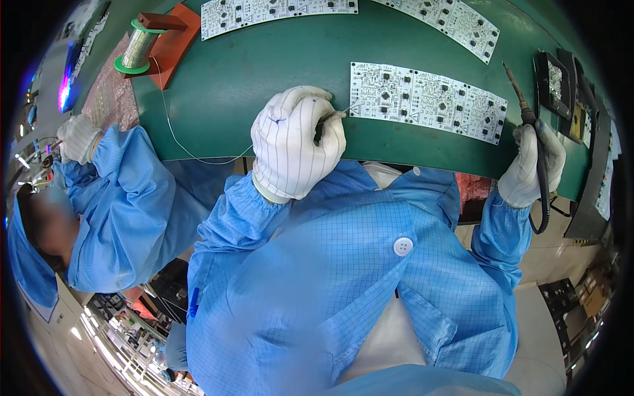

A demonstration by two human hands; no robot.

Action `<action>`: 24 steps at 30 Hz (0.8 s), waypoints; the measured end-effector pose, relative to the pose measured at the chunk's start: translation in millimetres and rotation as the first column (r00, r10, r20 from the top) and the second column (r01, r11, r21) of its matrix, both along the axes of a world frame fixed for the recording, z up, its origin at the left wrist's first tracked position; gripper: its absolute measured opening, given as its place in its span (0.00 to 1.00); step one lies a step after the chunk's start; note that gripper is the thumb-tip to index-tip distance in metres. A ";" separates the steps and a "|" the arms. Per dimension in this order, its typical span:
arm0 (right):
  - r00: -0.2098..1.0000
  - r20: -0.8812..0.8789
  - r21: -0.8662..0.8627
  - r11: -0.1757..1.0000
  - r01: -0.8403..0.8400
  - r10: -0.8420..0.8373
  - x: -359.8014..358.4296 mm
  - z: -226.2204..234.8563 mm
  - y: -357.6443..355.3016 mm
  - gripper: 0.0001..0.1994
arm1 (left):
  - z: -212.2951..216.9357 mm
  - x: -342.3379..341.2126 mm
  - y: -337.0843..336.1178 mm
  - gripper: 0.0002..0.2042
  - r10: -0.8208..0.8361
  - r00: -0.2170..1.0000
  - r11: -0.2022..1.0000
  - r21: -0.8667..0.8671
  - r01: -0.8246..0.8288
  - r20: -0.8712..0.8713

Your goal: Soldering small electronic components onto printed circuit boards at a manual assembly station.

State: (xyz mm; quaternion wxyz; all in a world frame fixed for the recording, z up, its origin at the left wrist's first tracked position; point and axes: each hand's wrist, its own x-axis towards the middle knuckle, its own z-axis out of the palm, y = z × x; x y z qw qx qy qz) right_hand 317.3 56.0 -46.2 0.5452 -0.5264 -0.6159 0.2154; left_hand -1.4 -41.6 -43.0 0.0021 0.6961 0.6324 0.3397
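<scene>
My left hand (298, 142), in a white striped glove, pinches a thin solder wire (190, 153) whose tip sticks out at the left end of a white circuit board (429, 102). That wire runs back in a loose curve to a solder spool (139, 47) with green rims on an orange-red stand (177, 46). At the right, my right hand (533, 162), also gloved, is closed round the dark handle of a soldering iron (526, 109). The iron's tip points up and away, apart from the board. Black parts dot the board, which lies flat on the green mat.
More white circuit boards (277, 14) lie along the far side of the green table (264, 66). A black tray (553, 86) with shiny metallic material stands at the right edge. On the left, a co-worker in a blue smock (125, 211) sits close by, beside pink bubble wrap (112, 92).
</scene>
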 end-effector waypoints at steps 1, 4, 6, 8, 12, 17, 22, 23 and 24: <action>1.000 0.013 -0.008 1.000 0.007 -0.007 0.2 0.1 -0.1 0.11 | -0.4 -0.3 0.0 0.07 -0.001 1.000 1.000 0.000 0.001 -0.004; 1.000 0.021 -0.003 1.000 0.008 -0.008 0.3 -0.1 -0.2 0.11 | -0.3 -0.8 -0.1 0.07 -0.011 1.000 1.000 0.009 0.011 -0.006; 1.000 -0.015 0.010 1.000 -0.020 0.021 -0.3 -0.7 -0.6 0.11 | 0.9 -0.2 -0.7 0.07 -0.022 1.000 1.000 -0.006 0.022 0.001; 0.999 -0.026 0.021 1.000 -0.023 0.023 -0.8 -1.1 -1.0 0.11 | 1.8 1.5 -0.5 0.07 -0.024 1.000 1.000 0.002 0.024 0.012; 1.000 -0.014 -0.023 1.000 -0.007 0.007 0.6 2.2 -3.4 0.11 | 1.7 6.7 1.5 0.05 0.063 0.984 0.997 0.033 -0.070 0.166; 0.996 0.079 -0.060 0.998 -0.028 0.033 -1.1 3.6 0.2 0.13 | 7.8 -0.1 2.0 0.08 0.006 0.988 0.995 -0.104 0.011 0.155; 0.753 0.655 0.112 0.977 -0.181 0.064 -2.2 6.2 8.7 0.07 | 24.4 -2.1 5.2 0.15 -0.109 0.946 0.920 -0.329 0.212 0.304; 0.809 0.574 0.027 0.985 -0.171 0.124 -3.4 7.0 6.5 0.08 | 27.4 -1.0 7.4 0.14 -0.015 0.888 0.911 -0.359 0.202 0.460; 0.869 0.463 -0.066 0.985 -0.162 0.174 -5.5 7.2 3.8 0.09 | 29.8 1.2 10.2 0.13 0.072 0.800 0.911 -0.365 0.189 0.596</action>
